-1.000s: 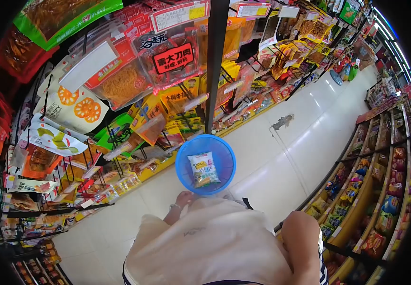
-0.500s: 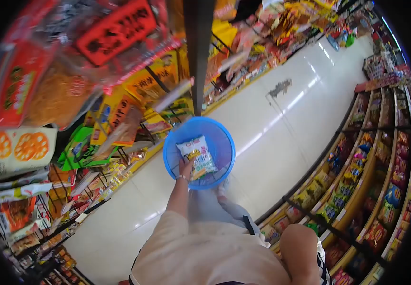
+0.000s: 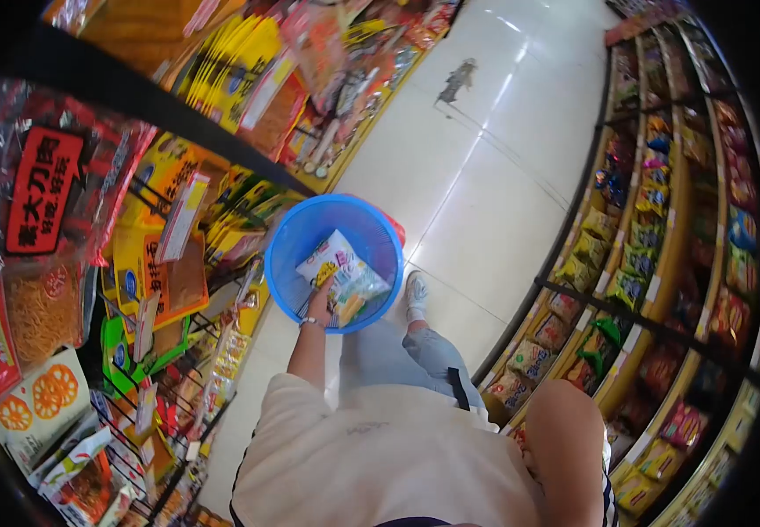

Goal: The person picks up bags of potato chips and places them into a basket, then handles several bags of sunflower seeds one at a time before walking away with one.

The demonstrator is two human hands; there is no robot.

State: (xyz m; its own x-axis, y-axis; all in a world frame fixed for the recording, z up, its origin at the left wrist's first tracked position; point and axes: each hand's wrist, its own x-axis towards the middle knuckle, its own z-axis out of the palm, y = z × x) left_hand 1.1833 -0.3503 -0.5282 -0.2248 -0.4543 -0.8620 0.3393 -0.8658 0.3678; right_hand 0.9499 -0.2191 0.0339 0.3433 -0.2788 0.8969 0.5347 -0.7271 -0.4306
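My left hand [image 3: 320, 306] reaches over the near rim of a round blue basket [image 3: 281, 279], a band on its wrist. Its fingers are closed at the left edge of a white snack bag [image 3: 360, 279], which has colourful print and lies tilted inside the basket; the fingertips are partly hidden against it. My right arm [image 3: 564, 457] is bent close to my side, and the hand at its end is out of sight.
Packaged snacks [image 3: 42, 189] hang on hooks at the left, close to the basket, with a dark post [image 3: 187, 119] between sections. Curved shelves [image 3: 630, 290] of bagged snacks line the right. A pale tiled floor [image 3: 476, 193] runs between. My shoe [image 3: 416, 296] shows beyond the basket.
The view has turned and shifted along the aisle. The basket and snack bag sit further left in view, my left hand still at the bag. One foot has come forward beside the basket.
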